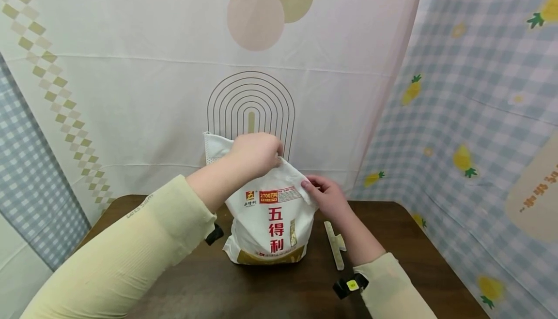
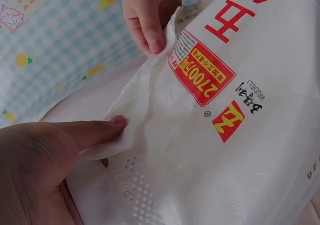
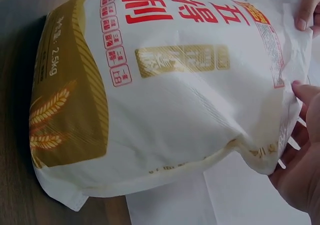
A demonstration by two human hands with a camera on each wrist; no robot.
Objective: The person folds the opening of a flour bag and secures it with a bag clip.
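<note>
A white flour bag (image 1: 257, 217) with red characters stands upright on the table, its top edge pulled up. The left hand (image 1: 257, 154) pinches the top edge near its middle; in the left wrist view the left hand's thumb (image 2: 102, 130) lies over the folded rim. At the bag's upper right corner the right hand (image 1: 329, 195) holds the edge, thumb in front. In the right wrist view the right hand (image 3: 302, 150) has its thumb on the front of the bag (image 3: 170, 115) and its fingers behind.
A pale clip (image 1: 334, 246) lies on the brown table (image 1: 192, 280), right of the bag beside the right forearm. A white patterned cloth (image 1: 152, 101) hangs behind, and a blue checked cloth with pineapples (image 1: 453, 111) hangs on the right.
</note>
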